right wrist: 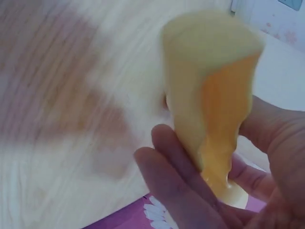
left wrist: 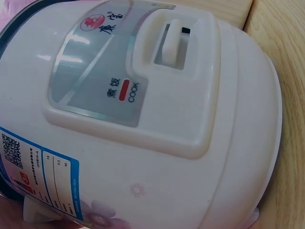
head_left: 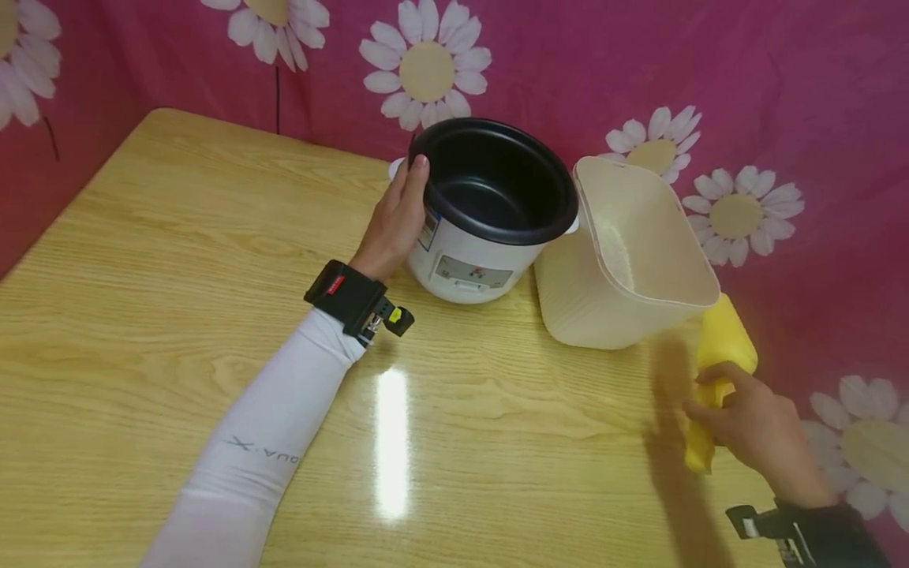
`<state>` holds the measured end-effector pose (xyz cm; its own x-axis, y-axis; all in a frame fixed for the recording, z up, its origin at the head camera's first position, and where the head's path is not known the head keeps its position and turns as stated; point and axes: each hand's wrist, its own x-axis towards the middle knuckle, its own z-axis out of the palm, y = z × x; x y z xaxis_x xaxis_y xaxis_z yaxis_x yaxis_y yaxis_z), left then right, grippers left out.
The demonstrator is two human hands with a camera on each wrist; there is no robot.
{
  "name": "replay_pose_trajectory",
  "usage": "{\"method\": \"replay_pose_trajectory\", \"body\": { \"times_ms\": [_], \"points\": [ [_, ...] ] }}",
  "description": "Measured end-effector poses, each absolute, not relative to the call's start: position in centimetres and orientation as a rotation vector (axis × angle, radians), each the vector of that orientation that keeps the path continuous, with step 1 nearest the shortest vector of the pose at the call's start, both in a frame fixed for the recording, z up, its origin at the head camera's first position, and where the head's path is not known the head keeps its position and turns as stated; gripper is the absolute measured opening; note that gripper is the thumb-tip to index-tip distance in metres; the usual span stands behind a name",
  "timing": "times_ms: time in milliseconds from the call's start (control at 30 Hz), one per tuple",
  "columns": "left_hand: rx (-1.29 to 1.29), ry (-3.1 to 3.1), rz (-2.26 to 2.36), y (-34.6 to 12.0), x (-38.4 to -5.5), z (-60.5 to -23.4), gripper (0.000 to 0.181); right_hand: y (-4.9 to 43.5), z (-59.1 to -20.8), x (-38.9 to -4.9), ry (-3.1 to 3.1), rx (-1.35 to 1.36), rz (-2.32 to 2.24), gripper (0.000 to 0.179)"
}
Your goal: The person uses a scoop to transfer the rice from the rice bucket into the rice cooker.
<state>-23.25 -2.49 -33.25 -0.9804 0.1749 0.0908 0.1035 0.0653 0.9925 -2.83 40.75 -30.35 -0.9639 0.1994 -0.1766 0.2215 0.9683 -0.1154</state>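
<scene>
A white rice cooker (head_left: 465, 264) with a black inner pot (head_left: 490, 185) stands uncovered at the back of the table. My left hand (head_left: 398, 213) rests against its left side, its visible fingers fairly straight and one fingertip right at the rim. In the left wrist view the cooker's front panel (left wrist: 95, 62) and white switch (left wrist: 172, 43) show close up. My right hand (head_left: 760, 430) grips a yellow scoop (head_left: 727, 339) by its handle, low at the right. In the right wrist view the fingers curl round the scoop (right wrist: 209, 71). A cream bin (head_left: 604, 308) with white grains (head_left: 614, 248) inside stands between cooker and scoop.
The wooden table (head_left: 177, 315) runs up to a pink cloth (head_left: 547, 63) with a daisy print behind and at the right. The bin stands close against the cooker's right side.
</scene>
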Motion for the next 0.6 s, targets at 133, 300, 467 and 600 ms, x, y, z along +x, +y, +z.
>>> {"method": "replay_pose_trajectory", "body": {
  "times_ms": [133, 300, 467, 600],
  "points": [
    [0.297, 2.244, 2.102, -2.5, -23.3, -33.2, 0.062, 41.0, -29.7, -2.9, 2.962, 0.328, -0.166, 0.046],
    [0.300, 2.216, 2.121, -2.5, -23.3, -33.3, 0.062, 41.2, -29.1, -3.1, 2.917, 0.443, -0.159, 0.049],
    [0.316, 2.216, 2.130, -2.5, -23.3, -33.3, 0.061, 41.4, -28.4, -3.5, 2.881, 0.603, -0.230, 0.067],
    [0.347, 2.236, 2.139, -2.4, -23.5, -33.3, 0.061, 41.9, -27.4, -3.8, 2.914, 0.683, -0.302, 0.071]
  ]
}}
